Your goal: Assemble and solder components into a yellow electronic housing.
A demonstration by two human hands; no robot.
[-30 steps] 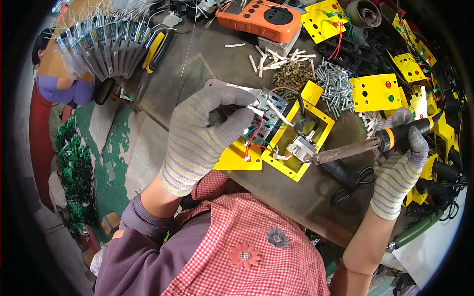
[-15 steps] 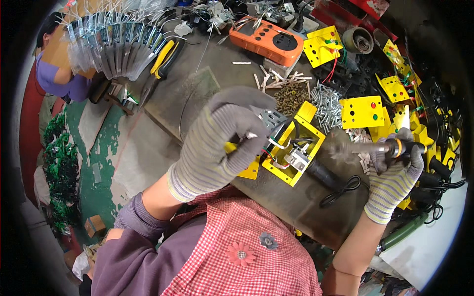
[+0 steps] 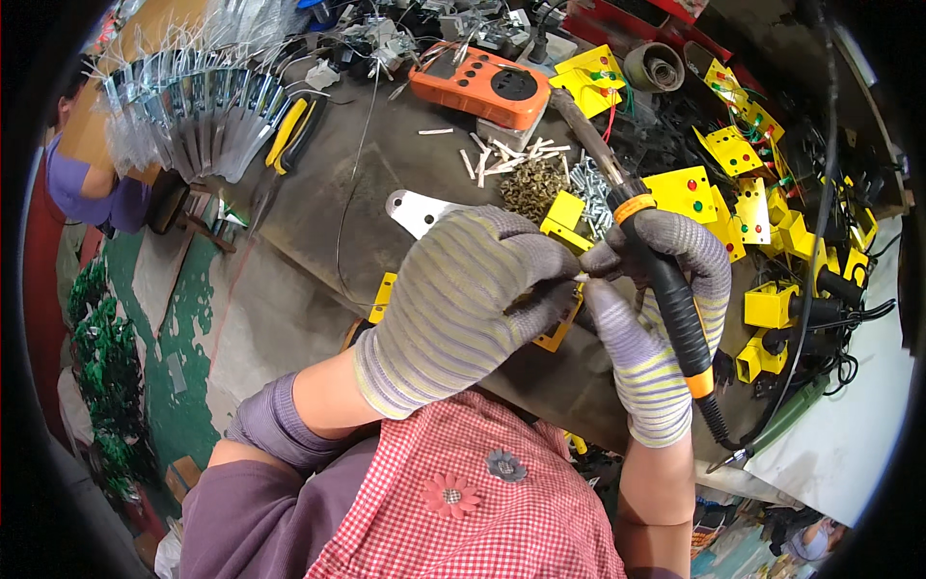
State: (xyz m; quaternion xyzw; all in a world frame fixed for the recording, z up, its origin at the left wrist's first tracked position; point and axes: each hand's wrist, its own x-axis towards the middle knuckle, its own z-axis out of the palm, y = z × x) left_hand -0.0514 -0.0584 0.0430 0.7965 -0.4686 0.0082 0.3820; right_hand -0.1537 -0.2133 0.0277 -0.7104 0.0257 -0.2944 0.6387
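Observation:
My gloved left hand is closed, with thumb and fingertips pinching a small pale piece over a yellow housing. The two hands hide most of that housing. My gloved right hand wraps round the black, orange-ringed handle of a soldering iron, whose metal barrel slants up to the left. The right thumb and forefinger meet the left fingertips at the small piece; I cannot tell which fingers bear it. A pale metal bracket with holes sticks out beyond my left hand.
Screws, brass-coloured bits and white sleeves lie in piles beyond my hands. An orange meter stands behind them. Yellow plates with coloured lights crowd the right. Yellow-handled pliers lie left. A black cord hangs at right.
My right hand has come left to meet my left hand, bringing the soldering iron with it; the barrel now points up and away. The whole view has shifted slightly.

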